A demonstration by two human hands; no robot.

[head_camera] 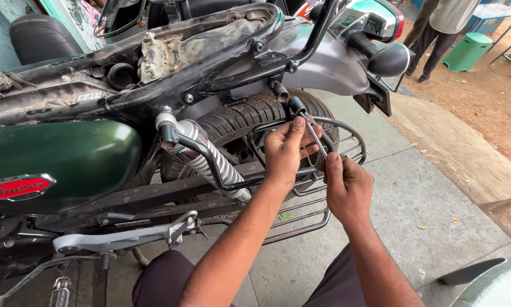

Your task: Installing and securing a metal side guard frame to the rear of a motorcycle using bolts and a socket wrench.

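Light: bright daylight, soft and even under cover; the strongest sun falls on the sandy ground (pixel 482 96) at the upper right.
Shadows: weak and diffuse on the pavement (pixel 414 199); deep dark under the motorcycle frame.
Glare: white reflection on the chrome shock absorber (pixel 201 150) and the shiny tail cover (pixel 374 17).
Sharpness: centre is sharp, no motion blur.
Distortion: wide-angle bending at the edges.

Green side panel (pixel 56 159) with red oval badge (pixel 17 187) seen at left. Chrome shock absorber (pixel 210 159) and rear tyre (pixel 249 113) seen beside it. Grey rear fender (pixel 323 62) and black turn indicator (pixel 389 59) seen above. Green plastic stool (pixel 467 51) and a standing person (pixel 443 28) seen on dirt ground at top right. Grey paved floor (pixel 414 199) seen below.
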